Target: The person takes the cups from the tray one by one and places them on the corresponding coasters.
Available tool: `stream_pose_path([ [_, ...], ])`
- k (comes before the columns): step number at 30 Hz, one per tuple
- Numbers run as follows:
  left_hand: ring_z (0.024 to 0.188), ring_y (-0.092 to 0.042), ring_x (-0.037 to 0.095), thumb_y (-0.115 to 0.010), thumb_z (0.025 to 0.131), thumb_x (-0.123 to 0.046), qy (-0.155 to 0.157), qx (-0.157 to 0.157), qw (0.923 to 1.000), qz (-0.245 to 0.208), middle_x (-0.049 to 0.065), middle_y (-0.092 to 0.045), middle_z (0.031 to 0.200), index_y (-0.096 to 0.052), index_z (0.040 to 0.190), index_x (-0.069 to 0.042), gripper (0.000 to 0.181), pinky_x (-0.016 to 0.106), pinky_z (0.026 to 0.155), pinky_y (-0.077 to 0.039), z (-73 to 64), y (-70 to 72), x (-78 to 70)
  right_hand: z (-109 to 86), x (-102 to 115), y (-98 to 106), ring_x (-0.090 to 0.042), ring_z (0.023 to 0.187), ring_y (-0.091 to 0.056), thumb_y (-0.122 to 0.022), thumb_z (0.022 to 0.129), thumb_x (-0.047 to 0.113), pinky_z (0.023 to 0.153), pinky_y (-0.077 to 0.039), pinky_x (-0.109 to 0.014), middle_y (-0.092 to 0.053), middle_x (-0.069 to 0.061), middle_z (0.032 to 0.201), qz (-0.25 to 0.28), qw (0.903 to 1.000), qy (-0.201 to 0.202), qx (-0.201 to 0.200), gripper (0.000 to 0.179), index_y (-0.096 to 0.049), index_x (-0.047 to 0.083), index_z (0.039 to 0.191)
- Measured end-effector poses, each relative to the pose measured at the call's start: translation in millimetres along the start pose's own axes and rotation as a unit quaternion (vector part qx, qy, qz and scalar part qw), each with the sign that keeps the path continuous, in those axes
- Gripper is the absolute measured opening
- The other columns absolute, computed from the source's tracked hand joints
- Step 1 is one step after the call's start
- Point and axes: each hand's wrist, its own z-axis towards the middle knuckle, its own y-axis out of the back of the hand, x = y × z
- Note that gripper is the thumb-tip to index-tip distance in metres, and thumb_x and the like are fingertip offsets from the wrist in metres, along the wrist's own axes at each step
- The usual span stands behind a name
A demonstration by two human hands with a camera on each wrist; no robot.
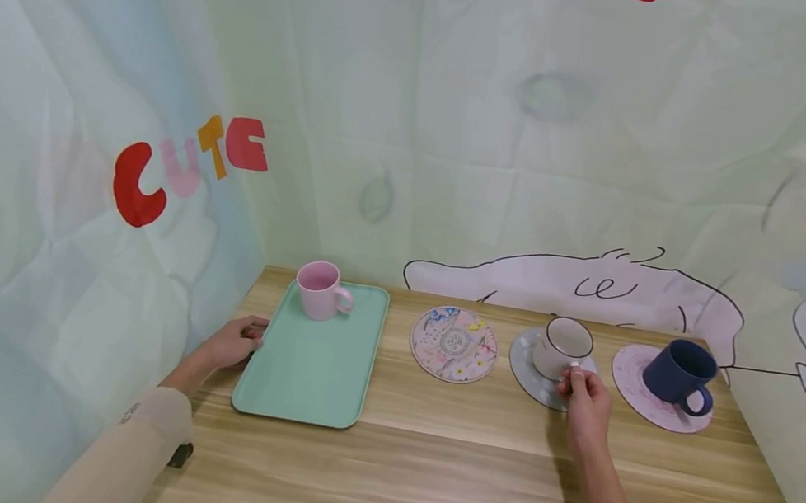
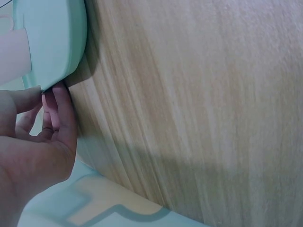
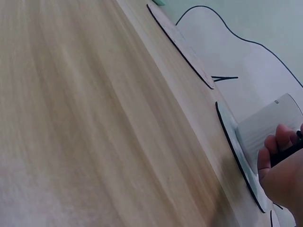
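My left hand (image 1: pixel 230 345) is at the left edge of a mint-green tray (image 1: pixel 306 377). In the left wrist view the thumb and fingers pinch the tray's rim. A pink mug (image 1: pixel 318 298) stands upright at the tray's far end. My right hand (image 1: pixel 590 407) pinches the handle of a white mug (image 1: pixel 549 356) with a dark rim. That mug is upright over a grey round coaster (image 1: pixel 522 366); in the right wrist view its base appears to touch the coaster. The fingers and a dark strap partly hide the mug in that view.
A floral round coaster (image 1: pixel 429 346) lies between the tray and the grey coaster. At the right, a navy mug (image 1: pixel 668 375) stands on a pink coaster (image 1: pixel 629 378). Printed curtains (image 1: pixel 457 166) bound the wooden table (image 1: pixel 438 471) at the back and sides.
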Motion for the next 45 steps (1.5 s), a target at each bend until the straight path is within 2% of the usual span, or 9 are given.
stream_pose_path([
  [8,0.109,-0.054,0.036,-0.05,0.107,-0.003,-0.003,0.002,1.0,0.006,0.029,-0.055,0.126,-0.042,0.153,0.01,0.049,0.035,0.075,-0.052,0.9,-0.4,1.5,-2.2,2,4,-0.007,0.084,-0.061,-0.053,0.113,0.023,0.08,-0.053,-0.019,-0.062,0.007,0.09,-0.018,0.9998,-0.01,0.006,0.027,-0.059,-0.003,0.114],
  [15,0.108,-0.054,0.033,-0.049,0.107,-0.004,0.002,0.007,1.0,-0.005,0.027,-0.055,0.125,-0.042,0.154,0.009,0.05,0.033,0.074,-0.052,2.7,-1.1,3.1,-1.0,4,6,-0.006,0.08,-0.068,-0.057,0.11,0.015,0.075,-0.055,-0.018,-0.065,0.007,0.084,-0.007,0.9999,0.004,0.006,0.016,-0.054,0.001,0.117],
  [20,0.107,-0.054,0.032,-0.049,0.106,-0.004,0.005,0.006,0.9999,-0.007,0.026,-0.055,0.123,-0.042,0.154,0.008,0.05,0.032,0.075,-0.053,3.4,-0.9,3.9,0.4,7,12,-0.006,0.085,-0.067,-0.061,0.108,0.013,0.076,-0.058,-0.021,-0.064,0.01,0.089,-0.002,0.9997,-0.009,0.023,0.021,-0.051,0.002,0.122],
  [25,0.111,-0.053,0.036,-0.05,0.107,-0.004,0.005,0.004,1.0,0.004,0.028,-0.055,0.126,-0.042,0.154,0.008,0.049,0.034,0.079,-0.052,1.4,0.2,1.1,2.1,14,18,-0.002,0.094,-0.058,-0.063,0.107,0.018,0.078,-0.054,-0.018,-0.059,0.013,0.102,-0.065,0.9973,-0.002,0.034,0.036,-0.049,-0.003,0.133],
  [30,0.113,-0.053,0.037,-0.05,0.107,-0.004,0.002,0.001,1.0,0.007,0.028,-0.055,0.126,-0.042,0.153,0.009,0.049,0.035,0.08,-0.051,-1.3,1.2,-2.2,1.9,23,21,-0.009,0.111,-0.052,-0.065,0.107,0.025,0.087,-0.043,-0.013,-0.057,-0.004,0.127,-0.146,0.9882,0.013,0.043,0.052,-0.044,-0.005,0.144],
  [33,0.114,-0.052,0.037,-0.05,0.107,-0.004,0.002,0.001,1.0,0.008,0.029,-0.055,0.127,-0.042,0.153,0.009,0.049,0.035,0.081,-0.051,-1.9,1.3,-2.6,0.5,28,22,-0.022,0.13,-0.05,-0.065,0.107,0.03,0.102,-0.039,-0.02,-0.05,-0.018,0.146,-0.17,0.9835,0.01,0.06,0.064,-0.037,-0.003,0.154],
  [37,0.113,-0.052,0.038,-0.05,0.107,-0.004,0.002,0.0,0.9999,0.01,0.028,-0.055,0.126,-0.043,0.153,0.009,0.048,0.034,0.08,-0.05,-0.7,1.4,-1.1,0.8,32,24,-0.037,0.151,-0.035,-0.067,0.105,0.035,0.122,-0.031,-0.044,-0.036,-0.024,0.164,-0.184,0.9792,-0.001,0.086,0.083,-0.021,0.001,0.166],
  [40,0.112,-0.052,0.038,-0.05,0.107,-0.004,0.002,-0.002,0.9999,0.011,0.028,-0.055,0.125,-0.043,0.153,0.008,0.048,0.033,0.079,-0.05,-0.2,1.7,-0.4,1.4,32,25,-0.04,0.156,-0.026,-0.069,0.104,0.037,0.126,-0.023,-0.054,-0.027,-0.025,0.169,-0.195,0.976,-0.003,0.096,0.092,-0.013,0.003,0.168],
  [45,0.113,-0.053,0.038,-0.05,0.107,-0.003,0.003,0.001,1.0,0.006,0.029,-0.055,0.127,-0.043,0.153,0.008,0.048,0.033,0.079,-0.051,-0.7,1.4,-0.6,1.0,33,27,-0.04,0.159,-0.021,-0.07,0.103,0.04,0.126,-0.02,-0.056,-0.021,-0.025,0.172,-0.205,0.9738,0.001,0.098,0.096,-0.011,0.005,0.169],
])
